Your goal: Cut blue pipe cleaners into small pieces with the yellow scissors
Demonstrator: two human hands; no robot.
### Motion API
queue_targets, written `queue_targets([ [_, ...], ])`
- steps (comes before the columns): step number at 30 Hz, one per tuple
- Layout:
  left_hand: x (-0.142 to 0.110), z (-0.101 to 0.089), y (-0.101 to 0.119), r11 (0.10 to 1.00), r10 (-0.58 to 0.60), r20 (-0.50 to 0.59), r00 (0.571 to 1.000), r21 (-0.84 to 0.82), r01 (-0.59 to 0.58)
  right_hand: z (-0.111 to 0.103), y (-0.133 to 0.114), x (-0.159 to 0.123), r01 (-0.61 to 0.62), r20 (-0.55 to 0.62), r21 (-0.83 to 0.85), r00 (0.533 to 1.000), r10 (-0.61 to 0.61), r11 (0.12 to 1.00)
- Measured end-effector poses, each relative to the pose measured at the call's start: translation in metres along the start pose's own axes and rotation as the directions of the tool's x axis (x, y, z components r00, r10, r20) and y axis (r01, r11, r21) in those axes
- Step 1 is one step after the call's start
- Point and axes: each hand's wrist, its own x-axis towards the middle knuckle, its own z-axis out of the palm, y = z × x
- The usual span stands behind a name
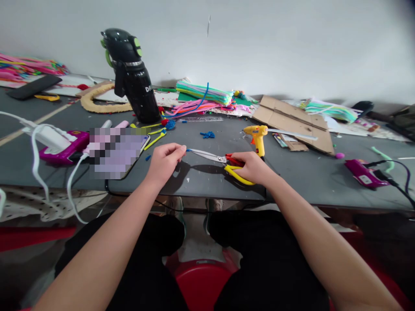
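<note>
Between the fingertips of my left hand [167, 160] is a short piece of blue pipe cleaner [188, 150], its end at the tips of the scissor blades. My right hand [252, 167] grips the scissors [207, 155] by their red and yellow handles, with the blades pointing left. Most of the blue piece is hidden by my fingers. Beyond the scissors lies a small pile of cut blue pieces [207, 135]. Yellow pipe cleaner stems [155, 140] with red and blue heads rest to the left of it.
A yellow glue gun [258, 137] with a clear stick lies behind my right hand, near flat cardboard [293, 123]. At left stand a tall black bottle [138, 86], a phone [129, 160] and a purple power strip [66, 149] with white cables. Bundled pipe cleaners [207, 93] lie along the wall.
</note>
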Motion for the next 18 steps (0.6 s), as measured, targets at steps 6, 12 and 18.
queue_targets([
  [6,0.0005,-0.0002,-0.002,1.0,0.001,0.0,1.0,-0.015,-0.001,-0.0003,-0.0007,0.0009,0.002,0.0,0.0,1.0,-0.002,1.0],
  [12,0.0006,-0.0003,-0.0023,1.0,-0.006,-0.003,1.0,-0.019,0.006,0.0007,0.0001,0.0024,0.01,-0.018,0.005,1.0,-0.01,1.0],
  [18,0.0003,0.0001,-0.001,0.999,-0.026,0.0,1.0,-0.037,0.026,0.0023,0.0014,0.0011,-0.001,-0.05,0.009,0.999,0.002,1.0],
])
